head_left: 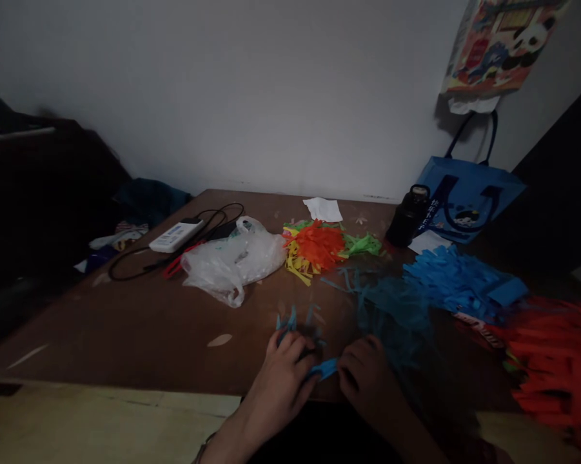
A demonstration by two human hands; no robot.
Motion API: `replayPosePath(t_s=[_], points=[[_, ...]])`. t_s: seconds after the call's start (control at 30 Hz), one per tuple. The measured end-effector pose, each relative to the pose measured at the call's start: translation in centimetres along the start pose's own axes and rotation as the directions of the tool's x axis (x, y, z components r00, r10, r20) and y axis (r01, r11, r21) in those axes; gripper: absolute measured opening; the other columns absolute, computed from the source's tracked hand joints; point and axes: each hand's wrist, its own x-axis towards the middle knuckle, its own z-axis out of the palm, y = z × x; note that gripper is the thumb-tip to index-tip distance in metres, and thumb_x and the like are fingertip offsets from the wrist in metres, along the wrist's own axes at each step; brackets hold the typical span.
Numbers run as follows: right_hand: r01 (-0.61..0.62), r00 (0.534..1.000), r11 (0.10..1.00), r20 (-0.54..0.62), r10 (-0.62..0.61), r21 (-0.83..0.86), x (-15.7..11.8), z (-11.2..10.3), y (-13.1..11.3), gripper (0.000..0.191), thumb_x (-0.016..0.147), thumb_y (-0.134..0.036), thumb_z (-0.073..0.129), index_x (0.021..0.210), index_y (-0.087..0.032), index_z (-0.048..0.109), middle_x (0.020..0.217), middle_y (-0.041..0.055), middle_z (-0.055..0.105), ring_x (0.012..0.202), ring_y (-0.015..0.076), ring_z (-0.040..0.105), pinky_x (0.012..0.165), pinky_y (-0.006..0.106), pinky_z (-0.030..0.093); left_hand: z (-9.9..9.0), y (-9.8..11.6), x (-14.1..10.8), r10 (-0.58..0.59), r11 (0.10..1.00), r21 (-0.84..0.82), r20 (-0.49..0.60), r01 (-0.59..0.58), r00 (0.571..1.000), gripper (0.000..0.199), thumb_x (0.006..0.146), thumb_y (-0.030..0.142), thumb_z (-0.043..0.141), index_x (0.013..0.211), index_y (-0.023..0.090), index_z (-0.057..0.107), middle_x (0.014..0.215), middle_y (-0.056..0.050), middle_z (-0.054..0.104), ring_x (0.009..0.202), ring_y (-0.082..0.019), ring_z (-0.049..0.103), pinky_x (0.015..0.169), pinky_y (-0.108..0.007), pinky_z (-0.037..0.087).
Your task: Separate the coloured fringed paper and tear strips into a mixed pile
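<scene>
My left hand [289,367] is closed around a bunch of blue strips, whose fringed ends stick out past the fingers. A twisted blue piece [325,368] runs from it across to my right hand [365,372], which pinches the other end with curled fingers. Both hands are low over the table's front edge. Thin dark-blue strips [391,299] lie spread just beyond my right hand, dim and blurred. Farther back is a heap of orange fringed strips [319,245], with yellow and green strips [362,245] around it.
A crumpled clear plastic bag [242,254] lies left of centre, beside a white power strip [177,235] with black cables. To the right are a black bottle [409,216], a blue tote bag [469,200], a blue strip pile [464,280] and red strips [556,361]. The wall bounds the table behind.
</scene>
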Motion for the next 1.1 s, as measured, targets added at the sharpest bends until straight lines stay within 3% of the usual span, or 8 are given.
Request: replayPosePath(t_s=[0.13, 0.3, 0.47, 0.57, 0.67, 0.77, 0.87, 1.1], points=[[0.012, 1.0, 0.999, -0.027, -0.013, -0.031, 0.1, -0.4, -0.7, 0.016, 0.082, -0.007, 0.046, 0.076, -0.019, 0.055, 0.076, 0.0003, 0.057, 0.076, 0.0172, 0.05, 0.081, 0.037, 0.032, 0.2, 0.0, -0.2, 0.013, 1.0, -0.003, -0.008, -0.013, 1.0, 0.028, 0.083, 0.025, 0.067, 0.11, 0.027, 0.063, 0.113, -0.003, 0.063, 0.107, -0.025, 0.053, 0.104, -0.052, 0.027], [-0.008, 1.0, 0.999, -0.028, 0.007, -0.033, 0.3, 0.0, -1.1, 0.01, 0.086, -0.013, 0.05, 0.086, -0.019, 0.057, 0.085, 0.0027, 0.06, 0.082, 0.0189, 0.052, 0.085, 0.039, 0.032, 1.0, 0.1, 0.0, 0.027, 1.0, 0.006, -0.034, -0.027, 0.999, 0.015, 0.085, 0.012, 0.058, 0.093, 0.022, 0.066, 0.1, -0.003, 0.065, 0.099, -0.023, 0.054, 0.102, -0.049, 0.028], [0.159, 0.987, 0.966, 0.054, -0.151, -0.204, -0.4, 0.9, -0.4, 0.013, 0.089, -0.014, 0.057, 0.078, -0.021, 0.057, 0.075, -0.0006, 0.06, 0.076, 0.0179, 0.051, 0.086, 0.04, 0.032, 1.5, -0.2, -0.1, 0.091, 0.995, 0.039, -0.057, -0.089, 0.994, 0.01, 0.087, 0.016, 0.064, 0.081, 0.023, 0.068, 0.085, 0.001, 0.064, 0.084, -0.019, 0.051, 0.084, -0.037, 0.031], [0.205, 0.978, 0.964, 0.075, -0.195, -0.169, -1.4, 0.4, 0.6, 0.016, 0.095, -0.013, 0.048, 0.089, -0.02, 0.062, 0.079, 0.0007, 0.063, 0.078, 0.0172, 0.053, 0.088, 0.04, 0.035, 1.3, -0.7, -0.6, 0.139, 0.989, 0.045, -0.028, -0.138, 0.99, 0.008, 0.09, 0.022, 0.063, 0.087, 0.026, 0.069, 0.078, 0.004, 0.064, 0.078, -0.017, 0.048, 0.076, -0.034, 0.028], [0.214, 0.977, 0.966, 0.036, -0.211, -0.142, -2.6, -0.9, 1.3, 0.024, 0.098, -0.014, 0.042, 0.105, -0.02, 0.064, 0.098, 0.0034, 0.069, 0.089, 0.0171, 0.057, 0.097, 0.042, 0.034, 0.7, -1.0, -1.3, 0.155, 0.986, 0.065, -0.015, -0.154, 0.988, 0.009, 0.093, 0.025, 0.06, 0.093, 0.027, 0.068, 0.083, 0.005, 0.068, 0.08, -0.017, 0.049, 0.077, -0.034, 0.026], [0.178, 0.984, 0.978, 0.021, -0.177, -0.112, -3.3, -1.8, 1.3, 0.025, 0.1, -0.017, 0.041, 0.111, -0.02, 0.064, 0.107, 0.0029, 0.07, 0.099, 0.0173, 0.058, 0.105, 0.045, 0.029, -0.1, -0.8, -1.7, 0.115, 0.991, 0.062, 0.025, -0.117, 0.993, 0.007, 0.092, 0.023, 0.062, 0.093, 0.027, 0.068, 0.088, 0.005, 0.07, 0.081, -0.017, 0.051, 0.077, -0.033, 0.026], [0.119, 0.993, 0.989, -0.018, -0.121, -0.092, -3.5, -1.9, 0.9, 0.021, 0.1, -0.021, 0.044, 0.104, -0.022, 0.065, 0.103, 0.0001, 0.071, 0.1, 0.0179, 0.059, 0.107, 0.046, 0.023, -0.5, -0.2, -1.8, 0.044, 0.999, 0.02, 0.034, -0.044, 0.998, 0.011, 0.089, 0.02, 0.064, 0.095, 0.028, 0.068, 0.089, 0.005, 0.07, 0.082, -0.017, 0.053, 0.075, -0.032, 0.027], [-0.218, 0.967, 0.976, -0.134, 0.216, -0.005, -3.2, -1.3, 0.3, 0.022, 0.096, -0.023, 0.047, 0.08, -0.024, 0.062, 0.091, 0.0014, 0.066, 0.091, 0.0211, 0.057, 0.097, 0.048, 0.03, 0.9, 0.8, -1.7, -0.217, 0.976, 0.007, -0.008, 0.218, 0.976, 0.018, 0.09, 0.016, 0.053, 0.079, 0.021, 0.067, 0.083, -0.003, 0.067, 0.082, -0.022, 0.056, 0.075, -0.036, 0.032]])
